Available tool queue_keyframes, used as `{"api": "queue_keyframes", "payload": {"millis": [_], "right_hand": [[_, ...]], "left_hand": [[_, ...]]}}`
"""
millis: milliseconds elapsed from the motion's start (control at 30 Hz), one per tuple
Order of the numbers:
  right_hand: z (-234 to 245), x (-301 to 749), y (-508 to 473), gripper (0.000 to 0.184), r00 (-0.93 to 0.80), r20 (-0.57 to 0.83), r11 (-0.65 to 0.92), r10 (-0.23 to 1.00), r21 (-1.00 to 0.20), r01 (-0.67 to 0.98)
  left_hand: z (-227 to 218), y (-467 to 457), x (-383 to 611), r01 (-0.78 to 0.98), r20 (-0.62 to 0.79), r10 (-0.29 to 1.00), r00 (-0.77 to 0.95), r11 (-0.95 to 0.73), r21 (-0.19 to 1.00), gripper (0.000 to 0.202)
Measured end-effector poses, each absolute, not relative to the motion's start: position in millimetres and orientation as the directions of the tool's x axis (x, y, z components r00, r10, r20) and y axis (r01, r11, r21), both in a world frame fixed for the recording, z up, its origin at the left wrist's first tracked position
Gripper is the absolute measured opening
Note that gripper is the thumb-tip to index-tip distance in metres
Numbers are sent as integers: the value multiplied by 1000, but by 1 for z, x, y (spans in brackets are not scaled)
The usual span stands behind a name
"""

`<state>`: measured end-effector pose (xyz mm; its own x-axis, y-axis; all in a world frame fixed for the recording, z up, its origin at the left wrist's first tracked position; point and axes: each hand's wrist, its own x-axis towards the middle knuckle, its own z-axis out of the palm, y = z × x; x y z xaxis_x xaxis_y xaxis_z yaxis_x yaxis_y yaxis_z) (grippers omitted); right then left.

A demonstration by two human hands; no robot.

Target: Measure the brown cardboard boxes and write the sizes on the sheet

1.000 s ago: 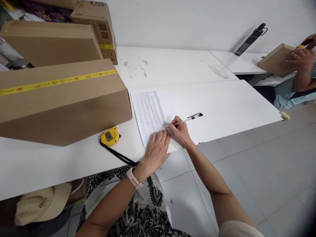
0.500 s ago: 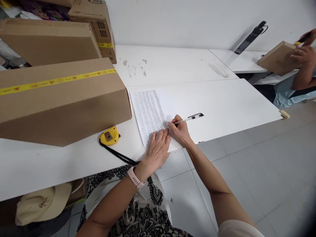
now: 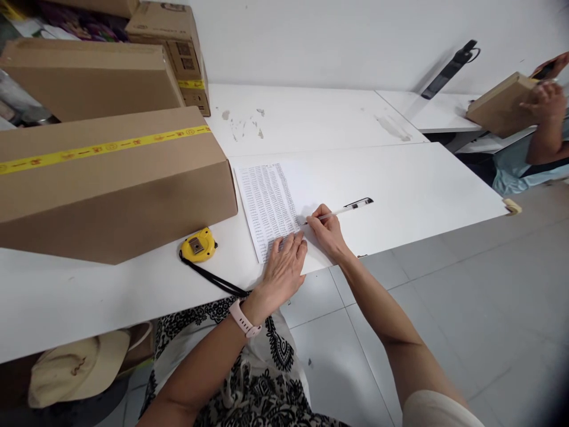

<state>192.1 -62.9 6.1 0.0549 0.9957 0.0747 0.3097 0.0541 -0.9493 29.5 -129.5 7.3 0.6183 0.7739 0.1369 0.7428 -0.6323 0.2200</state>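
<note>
A sheet of paper [image 3: 262, 198] with columns of small handwritten-looking or printed entries lies on the white table. Across its lower right part rests my left hand [image 3: 284, 264], palm down with fingers stretched out. My right hand [image 3: 328, 231] pinches a pen [image 3: 355, 205] with a clear barrel and black clip. The pen's tip points at the right edge of the entries, and its back end slants up to the right. Left of the paper sits a yellow tape measure [image 3: 198, 245] with a black wrist strap.
A large cardboard box [image 3: 133, 178] with yellow tape stands at the left, more boxes behind it. A dark bottle [image 3: 450, 69] stands near the wall. At the far right, another person's hands hold a small cardboard box [image 3: 504, 105]. A beige cap [image 3: 80, 367] lies under the table.
My right hand has shifted slightly right with the pen, whose tip is a little farther from my left fingers. My left hand stays put. The other person's hands moved slightly.
</note>
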Motion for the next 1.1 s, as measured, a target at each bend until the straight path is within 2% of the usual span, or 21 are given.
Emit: {"api": "queue_keyframes", "payload": {"millis": [133,300,400,667,1100], "right_hand": [[2,194,-61,26,-8,69,69,998,-984,162],[2,190,-65,26,71,95,67,993,-944,324],[4,189,-67,23,61,112,79,992,-918,390],[3,188,-65,22,14,118,101,993,-895,434],[1,189,-64,21,36,127,99,991,-894,436]], "left_hand": [[9,-129,30,747,139,780,611,-625,226,62],[8,-129,30,750,147,777,612,-630,203,62],[7,-130,30,753,159,777,610,-630,189,61],[4,-129,30,749,167,776,608,-631,202,64],[4,-129,30,740,174,772,611,-636,222,61]]}}
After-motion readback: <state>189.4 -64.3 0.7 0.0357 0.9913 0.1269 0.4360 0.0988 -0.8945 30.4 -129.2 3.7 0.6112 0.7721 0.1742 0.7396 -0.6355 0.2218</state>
